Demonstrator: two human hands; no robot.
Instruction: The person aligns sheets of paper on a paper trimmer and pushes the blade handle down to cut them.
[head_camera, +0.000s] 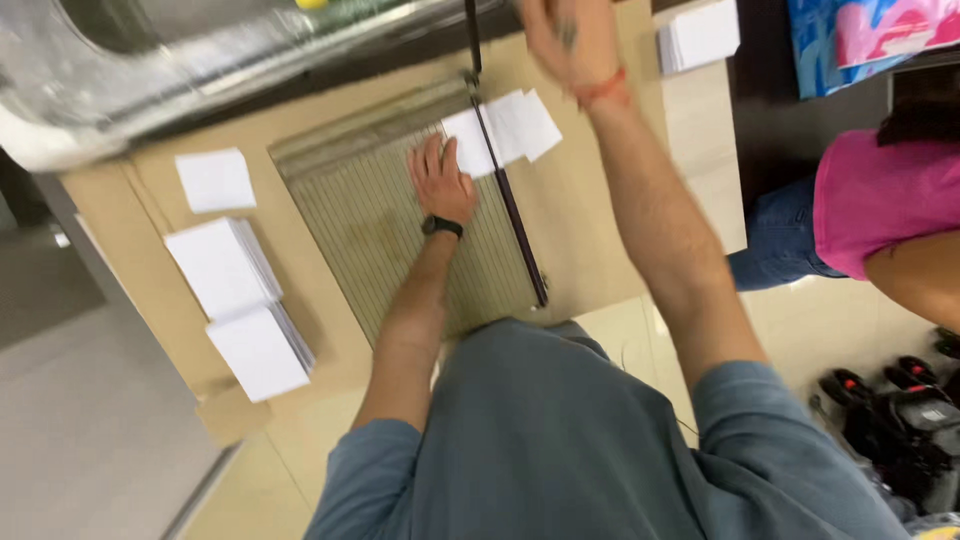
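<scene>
Your left hand (441, 183) presses white paper (500, 132) flat on the paper cutter (380, 230). Your right hand (572, 40) grips its raised blade arm (472, 35).

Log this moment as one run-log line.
left hand: flat on white paper on paper cutter | right hand: raised on blade handle | cut stacks: at left

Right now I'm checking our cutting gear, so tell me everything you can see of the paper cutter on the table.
The paper cutter is a flat guillotine trimmer with a greenish, gridded base that looks worn, lying on a tan table. A dark cutting edge runs along its right side; the blade arm is raised at the far end, its handle gripped by the right hand. The left hand presses flat on the base, holding white paper that overhangs the cutting edge.
</scene>
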